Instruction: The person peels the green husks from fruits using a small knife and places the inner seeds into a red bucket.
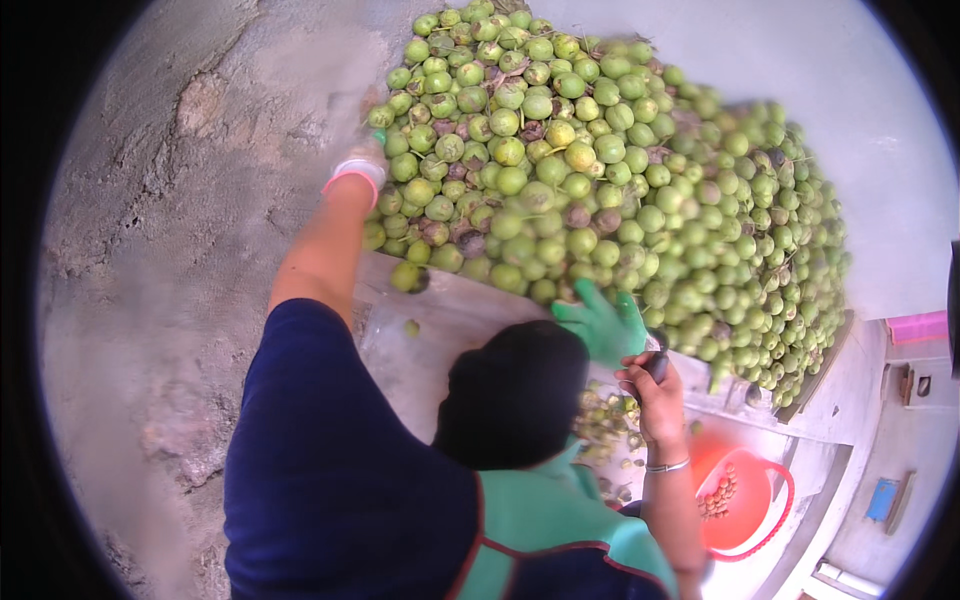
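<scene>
A large heap of round green walnuts in their husks, some browned, lies beyond my arms. My left hand, gloved with a white cuff and pink rim, reaches the heap's left edge; blur hides its fingers and anything in them. My bare right hand is closed round a dark-handled tool in front of the heap; its working end is hard to make out. Just beside it a green glove spreads its fingers upward; whose it is, I cannot tell. A black rounded shape blocks the middle.
Right of my right forearm stands a red-orange basket with a handle, holding brown nuts. Loose husk pieces lie between it and the black shape. A pale ledge edges the heap, and a rough grey wall or floor fills the left.
</scene>
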The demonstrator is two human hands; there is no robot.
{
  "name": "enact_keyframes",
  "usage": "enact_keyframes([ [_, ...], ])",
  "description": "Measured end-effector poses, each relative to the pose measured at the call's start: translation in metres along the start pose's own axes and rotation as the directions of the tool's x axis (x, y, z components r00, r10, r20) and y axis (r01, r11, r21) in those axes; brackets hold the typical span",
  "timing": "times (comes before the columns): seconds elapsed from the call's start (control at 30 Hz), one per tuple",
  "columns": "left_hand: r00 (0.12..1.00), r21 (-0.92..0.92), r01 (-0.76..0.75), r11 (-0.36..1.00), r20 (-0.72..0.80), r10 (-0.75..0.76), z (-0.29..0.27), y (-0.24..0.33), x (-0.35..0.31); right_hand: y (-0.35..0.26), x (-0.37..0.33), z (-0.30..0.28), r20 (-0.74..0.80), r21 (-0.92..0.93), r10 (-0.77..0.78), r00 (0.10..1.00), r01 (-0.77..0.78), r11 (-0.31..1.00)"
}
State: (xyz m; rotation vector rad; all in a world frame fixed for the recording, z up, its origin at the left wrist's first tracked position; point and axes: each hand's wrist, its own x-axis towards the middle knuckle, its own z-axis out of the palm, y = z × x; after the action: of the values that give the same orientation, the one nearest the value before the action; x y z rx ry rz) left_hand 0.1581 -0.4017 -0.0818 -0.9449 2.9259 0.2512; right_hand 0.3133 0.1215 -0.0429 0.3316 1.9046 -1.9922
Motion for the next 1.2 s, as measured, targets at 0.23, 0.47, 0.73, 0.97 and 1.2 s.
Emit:
enact_keyframes([
  [0.23,0.923,0.533,-0.204,0.821,-0.176,0.343,0.004,0.01,-0.001,0.02,-0.019,-0.028,-0.067,0.019,0.028,0.997,-0.027,0.999],
  [0.47,0.957,0.385,-0.158,0.909,-0.168,0.238,-0.008,-0.002,-0.004,0.025,-0.03,-0.034,-0.041,0.036,0.012,0.999,-0.01,0.999],
  [0.73,0.889,-0.971,-0.043,-0.236,-0.145,0.433,-0.048,0.056,-0.122,0.007,-0.054,-0.065,-0.126,-0.084,-0.056,0.99,0.046,0.995],
  [0.97,0.267,-0.666,0.679,-0.308,-0.167,0.949,-0.055,0.243,-0.307,-0.068,-0.108,-0.078,-0.068,-0.451,-0.629,0.775,0.539,0.712],
  [1.2,0.062,-0.919,0.388,-0.069,-0.049,0.997,-0.034,0.338,-0.425,-0.059,-0.166,-0.149,-0.271,-0.592,-0.624,0.733,0.383,0.709],
])
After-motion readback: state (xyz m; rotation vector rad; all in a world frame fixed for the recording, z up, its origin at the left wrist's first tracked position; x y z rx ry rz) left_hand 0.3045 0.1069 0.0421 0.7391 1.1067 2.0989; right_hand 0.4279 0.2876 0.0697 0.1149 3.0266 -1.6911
